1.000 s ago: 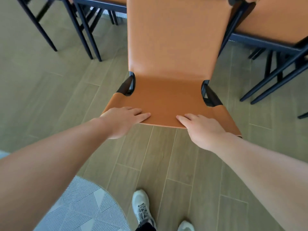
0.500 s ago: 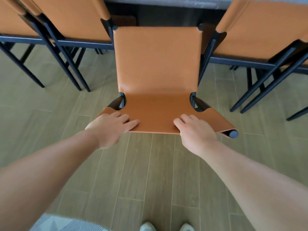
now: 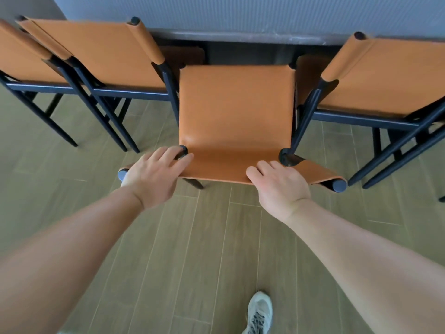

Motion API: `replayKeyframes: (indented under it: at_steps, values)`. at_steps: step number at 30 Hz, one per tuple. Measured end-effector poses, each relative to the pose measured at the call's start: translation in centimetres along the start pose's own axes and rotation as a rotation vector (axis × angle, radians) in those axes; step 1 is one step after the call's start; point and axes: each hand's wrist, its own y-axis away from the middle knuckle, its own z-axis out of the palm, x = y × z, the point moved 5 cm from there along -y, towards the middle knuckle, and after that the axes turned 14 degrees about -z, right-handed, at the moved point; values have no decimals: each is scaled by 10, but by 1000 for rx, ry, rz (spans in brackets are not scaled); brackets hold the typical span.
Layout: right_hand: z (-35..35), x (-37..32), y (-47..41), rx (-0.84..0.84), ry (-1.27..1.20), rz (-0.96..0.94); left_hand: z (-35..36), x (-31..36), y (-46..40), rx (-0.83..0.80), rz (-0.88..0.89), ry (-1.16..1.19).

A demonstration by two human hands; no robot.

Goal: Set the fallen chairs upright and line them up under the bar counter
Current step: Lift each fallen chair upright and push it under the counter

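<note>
- Since half a second ago, the middle chair (image 3: 237, 112) has gone further in under the bar counter (image 3: 240, 37), and your view now takes in the counter's edge and the grey wall (image 3: 240, 10) above it.
- Your left hand (image 3: 154, 175) lies on the chair's top edge at about 9 o'clock from its centre, fingers nearly straight and spread flat on the orange leather; it pushes and does not clasp.
- Your right hand (image 3: 280, 186) rests on the same edge at about 4 o'clock from the chair's centre, fingers bent over the rim and pressing on it.
- That chair stands upright, its backrest facing you, its seat hidden beneath the counter at 12 o'clock.
- Just beside it at 9 o'clock stands a left neighbour chair (image 3: 101, 56), upright, seat tucked under the counter; a further chair (image 3: 21, 59) sits past it at the frame's edge.
- At 3 o'clock a right neighbour chair (image 3: 385, 78) stands upright, close alongside.
- All have orange leather and black frames.
- Pale wood-plank floor (image 3: 212, 249) spreads below, with one light sneaker (image 3: 258, 314) at 6 o'clock.
</note>
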Motion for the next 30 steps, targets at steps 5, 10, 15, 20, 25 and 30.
replayKeyframes:
  at_steps: [5,10,15,20,25,30]
  values:
    - [-1,39,-41,-17,-12,-13,-1,-19,-54,-11,22,-23]
    - [-4,71,-70,-33,8,29,-2,-32,-96,-34,10,-25]
    - [-11,95,-94,-17,-9,73,-5,-40,-131,-29,19,-3]
    - [-11,131,-129,-3,-54,131,-5,-51,-180,-1,38,15]
    - [-8,171,-166,1,-61,185,0,-60,-232,-66,49,41]
    - [-5,195,-187,-22,-76,195,0,-65,-261,-78,80,95]
